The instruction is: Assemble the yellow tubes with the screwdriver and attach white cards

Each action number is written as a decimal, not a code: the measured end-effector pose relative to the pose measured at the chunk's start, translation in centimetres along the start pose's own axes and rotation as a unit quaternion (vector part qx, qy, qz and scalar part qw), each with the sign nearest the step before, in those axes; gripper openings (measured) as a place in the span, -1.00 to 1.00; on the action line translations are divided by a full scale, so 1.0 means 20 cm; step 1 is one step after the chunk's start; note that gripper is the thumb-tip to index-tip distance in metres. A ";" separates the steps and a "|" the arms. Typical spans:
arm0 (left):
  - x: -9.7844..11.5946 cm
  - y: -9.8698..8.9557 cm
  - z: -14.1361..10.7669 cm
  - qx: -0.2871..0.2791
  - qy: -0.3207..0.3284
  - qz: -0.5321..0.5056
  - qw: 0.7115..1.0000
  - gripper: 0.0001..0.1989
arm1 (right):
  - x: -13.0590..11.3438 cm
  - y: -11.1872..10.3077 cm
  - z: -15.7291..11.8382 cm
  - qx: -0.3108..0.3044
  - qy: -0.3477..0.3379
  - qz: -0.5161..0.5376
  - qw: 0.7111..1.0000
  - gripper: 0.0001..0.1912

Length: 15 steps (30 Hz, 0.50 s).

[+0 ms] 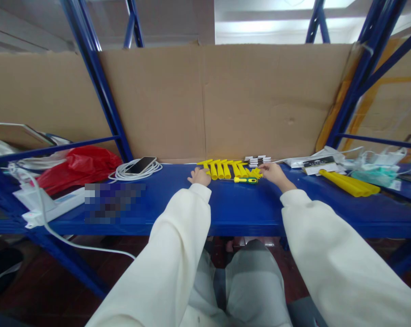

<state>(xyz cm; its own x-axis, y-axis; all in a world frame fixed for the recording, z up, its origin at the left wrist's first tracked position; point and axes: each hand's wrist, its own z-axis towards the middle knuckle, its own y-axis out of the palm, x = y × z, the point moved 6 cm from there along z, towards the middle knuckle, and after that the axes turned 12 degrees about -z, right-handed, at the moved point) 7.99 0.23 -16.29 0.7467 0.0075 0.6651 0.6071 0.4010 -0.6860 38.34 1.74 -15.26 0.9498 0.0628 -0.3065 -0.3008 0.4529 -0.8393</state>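
Several yellow tube-like pieces with flared ends (220, 170) lie side by side in a row on the blue shelf top (178, 206). At the row's left end rests my left hand (200, 176), its fingers spread and beside the first tube. My right hand (275, 174) is at the other end, fingertips pinched together by a cluster of small yellow pieces (255, 172); whatever is between them is too small to make out. Just behind those fingers sits a stack of small white-and-black pieces (257, 161). A yellow-and-green screwdriver handle (245, 180) lies in front of the row.
To the left are a phone (142, 165) on a coiled white cable (124, 175), a red plastic bag (79, 168) and a white power strip (64, 203). Long yellow tubes (350, 183) and plastic packets (379, 168) lie right. Cardboard (158, 100) stands behind, between blue posts.
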 end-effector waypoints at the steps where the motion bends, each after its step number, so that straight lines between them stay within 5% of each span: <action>1: 0.00 0.00 0.00 0.001 -0.001 0.003 1.000 -0.55 | 0.02 0.01 0.00 -0.010 0.004 0.008 1.000 -0.65; 15: 0.00 -0.04 -0.02 0.046 -0.015 0.012 0.999 -0.53 | 0.06 0.00 -0.02 -0.008 0.060 0.040 0.997 -0.64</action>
<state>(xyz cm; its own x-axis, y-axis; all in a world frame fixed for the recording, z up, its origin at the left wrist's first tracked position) 7.62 -0.38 -15.90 0.7515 0.0447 0.6582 0.5605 0.4829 -0.6728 39.44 1.39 -15.79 0.9060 -0.0092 -0.4232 -0.3772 0.4361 -0.8171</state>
